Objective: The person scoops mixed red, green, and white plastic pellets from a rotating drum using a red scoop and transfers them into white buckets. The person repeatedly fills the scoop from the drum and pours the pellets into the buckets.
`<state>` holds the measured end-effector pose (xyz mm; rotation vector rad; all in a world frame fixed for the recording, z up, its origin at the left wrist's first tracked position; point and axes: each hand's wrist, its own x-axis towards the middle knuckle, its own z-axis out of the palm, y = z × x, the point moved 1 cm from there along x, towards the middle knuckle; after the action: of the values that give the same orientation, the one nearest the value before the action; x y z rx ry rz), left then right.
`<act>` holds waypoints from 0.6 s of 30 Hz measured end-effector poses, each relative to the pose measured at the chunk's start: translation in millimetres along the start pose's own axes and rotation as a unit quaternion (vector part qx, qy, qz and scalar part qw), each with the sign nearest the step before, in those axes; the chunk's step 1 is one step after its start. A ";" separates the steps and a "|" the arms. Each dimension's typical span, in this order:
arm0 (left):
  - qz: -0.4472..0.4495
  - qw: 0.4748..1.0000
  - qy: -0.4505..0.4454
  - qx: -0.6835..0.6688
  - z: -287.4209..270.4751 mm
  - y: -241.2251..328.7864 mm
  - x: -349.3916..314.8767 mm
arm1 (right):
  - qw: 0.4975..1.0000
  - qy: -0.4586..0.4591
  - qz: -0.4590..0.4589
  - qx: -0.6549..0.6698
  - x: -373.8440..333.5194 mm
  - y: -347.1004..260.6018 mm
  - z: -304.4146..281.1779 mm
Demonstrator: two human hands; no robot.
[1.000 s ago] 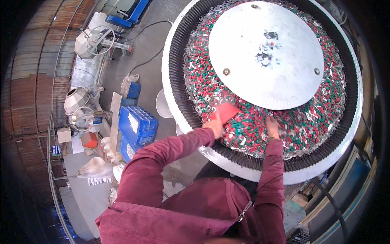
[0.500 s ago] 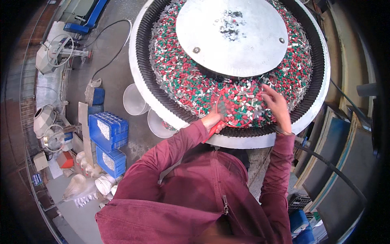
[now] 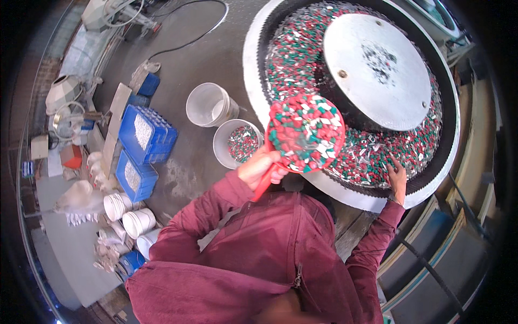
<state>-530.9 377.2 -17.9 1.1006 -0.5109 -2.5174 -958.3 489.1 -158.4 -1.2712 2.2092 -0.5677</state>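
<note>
A large round tub [image 3: 254,59] with a white rim lies before you, red, green and white pieces [image 3: 294,54] ringing its pale disc [image 3: 350,48], a white bucket [image 3: 220,143] of similar pieces just left. A heaped red scoop [image 3: 263,186] is over the tub's near-left edge, its handle wrapped in your left grip [image 3: 263,168]. Your right grip [image 3: 397,181] meets the pieces at near right; whether it pinches any, you cannot tell.

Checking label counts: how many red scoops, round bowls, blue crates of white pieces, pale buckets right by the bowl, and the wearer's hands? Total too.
Red scoop: 1
Round bowl: 1
Blue crates: 2
Pale buckets: 2
Left hand and right hand: 2
Total: 8
</note>
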 end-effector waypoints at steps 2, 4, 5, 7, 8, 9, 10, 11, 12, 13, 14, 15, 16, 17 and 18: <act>0.018 0.998 0.055 -0.021 -19.8 11.4 -31.4 | 1.000 0.006 -0.013 0.019 8.4 -17.8 9.7; 0.061 0.993 0.103 0.021 -46.8 24.7 -60.3 | 0.999 -0.004 -0.005 0.035 14.6 -33.1 16.4; 0.072 0.990 0.122 0.017 -63.1 29.5 -74.8 | 0.999 -0.017 0.017 0.041 16.2 -39.5 19.2; 0.095 0.980 0.174 0.010 -97.7 33.8 -96.5 | 1.000 -0.004 0.003 0.021 19.2 -51.5 23.3; 0.118 0.973 0.195 0.022 -115.5 33.9 -104.9 | 1.000 0.007 0.000 0.028 18.6 -57.1 25.4; 0.123 0.963 0.238 0.037 -135.2 33.5 -111.2 | 0.997 0.008 -0.019 0.072 15.3 -62.1 26.5; 0.137 0.953 0.267 0.048 -155.3 32.5 -114.7 | 1.000 -0.005 0.001 0.030 12.6 -66.2 26.0; 0.156 0.940 0.299 0.050 -175.1 30.5 -116.0 | 1.000 -0.015 0.021 -0.014 9.7 -69.4 24.0; 0.195 0.911 0.346 0.109 -193.5 25.0 -113.9 | 0.998 -0.022 0.025 -0.054 6.2 -72.5 21.9; 0.228 0.874 0.396 0.166 -210.7 18.5 -110.9 | 0.998 -0.039 0.043 0.004 2.6 -74.6 21.9; 0.263 0.832 0.438 0.216 -228.4 13.4 -107.1 | 0.998 -0.042 0.052 0.002 -0.1 -76.1 18.3; 0.212 0.802 0.457 0.321 -249.8 12.2 -106.4 | 0.996 -0.051 0.067 0.004 -2.4 -76.4 16.7; 0.190 0.747 0.484 0.415 -266.4 4.1 -100.6 | 0.994 -0.069 0.079 0.021 -4.5 -75.7 13.9; 0.154 0.688 0.508 0.496 -281.9 -6.4 -93.3 | 0.997 -0.031 0.024 -0.060 -6.3 -75.1 11.1; 0.116 0.620 0.524 0.572 -295.5 -17.1 -84.0 | 0.996 -0.035 0.046 -0.063 -8.3 -71.4 8.0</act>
<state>-258.3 374.7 -160.4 2.3402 -1.7142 -0.6685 -902.9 462.0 -120.7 -1.2240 2.2615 -0.3469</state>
